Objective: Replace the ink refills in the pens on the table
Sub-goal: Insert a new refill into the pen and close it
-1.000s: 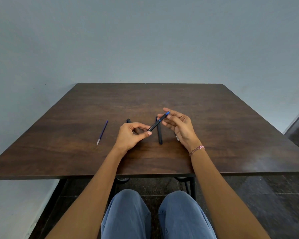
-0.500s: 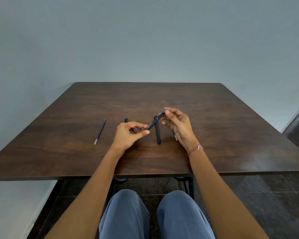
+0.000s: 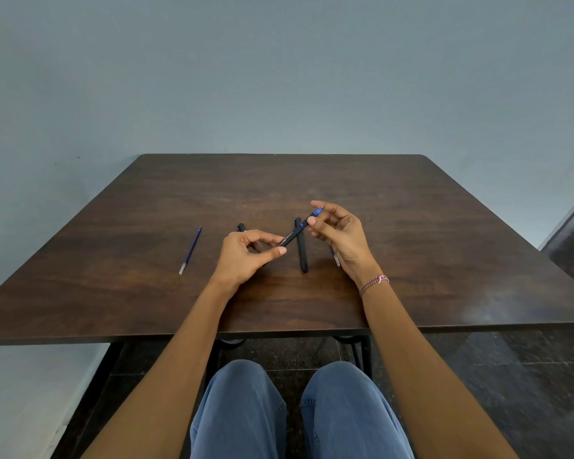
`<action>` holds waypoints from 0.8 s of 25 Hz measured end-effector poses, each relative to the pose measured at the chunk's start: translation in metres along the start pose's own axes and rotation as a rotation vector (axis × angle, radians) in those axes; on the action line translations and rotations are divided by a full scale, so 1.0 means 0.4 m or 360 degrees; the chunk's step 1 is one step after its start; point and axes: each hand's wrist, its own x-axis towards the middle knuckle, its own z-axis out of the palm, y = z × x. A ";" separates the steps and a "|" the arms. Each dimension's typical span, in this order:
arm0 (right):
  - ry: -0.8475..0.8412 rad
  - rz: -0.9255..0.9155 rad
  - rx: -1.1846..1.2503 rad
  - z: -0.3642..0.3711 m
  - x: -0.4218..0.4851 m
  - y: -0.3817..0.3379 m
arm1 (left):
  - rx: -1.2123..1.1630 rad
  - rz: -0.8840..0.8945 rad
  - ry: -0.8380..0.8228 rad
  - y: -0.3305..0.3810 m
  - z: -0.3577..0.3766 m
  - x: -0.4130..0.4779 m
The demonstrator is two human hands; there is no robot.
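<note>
A black pen with a blue tip is held slanted above the dark wooden table. My left hand pinches its lower end between thumb and fingers. My right hand pinches its upper end near the blue tip. A second black pen lies on the table under the held one. A third black pen shows only its far end behind my left hand. A loose blue refill lies to the left. Another refill peeks out under my right hand.
The table's front edge runs just past my knees, with a plain grey-blue wall behind. Dark tiled floor lies to the right and beneath the table.
Both hands keep their hold on the slanted pen. My right fingers have shifted around the blue tip end. The view has tilted slightly.
</note>
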 end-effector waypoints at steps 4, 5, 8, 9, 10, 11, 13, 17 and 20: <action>-0.0068 0.0084 0.0167 -0.002 0.000 -0.003 | 0.0023 -0.0015 0.0006 0.002 0.000 0.001; -0.0109 0.0073 0.0176 -0.003 -0.001 -0.002 | 0.0032 -0.0016 0.0003 0.001 -0.001 0.000; -0.0157 0.0057 0.0156 -0.002 -0.006 -0.002 | 0.0032 -0.0002 -0.0008 -0.001 -0.002 -0.001; -0.0142 0.0068 0.0150 -0.001 -0.005 -0.003 | 0.0030 0.0006 -0.0006 -0.002 -0.002 0.000; -0.0115 0.0086 0.0141 0.001 -0.005 -0.004 | 0.0028 0.0014 -0.0003 -0.003 -0.002 0.000; -0.0083 0.0099 0.0128 0.003 -0.004 -0.005 | 0.0024 0.0019 0.0001 -0.003 -0.001 0.000; -0.0014 0.0106 0.0099 0.005 -0.002 -0.003 | 0.0011 0.0023 0.0002 -0.004 -0.001 0.001; -0.0058 0.0136 0.0155 0.003 0.001 0.000 | 0.0030 0.0025 0.0002 -0.004 -0.001 0.004; -0.0132 0.0136 0.0263 -0.004 0.002 -0.005 | 0.0047 0.0009 0.0013 -0.005 0.000 0.005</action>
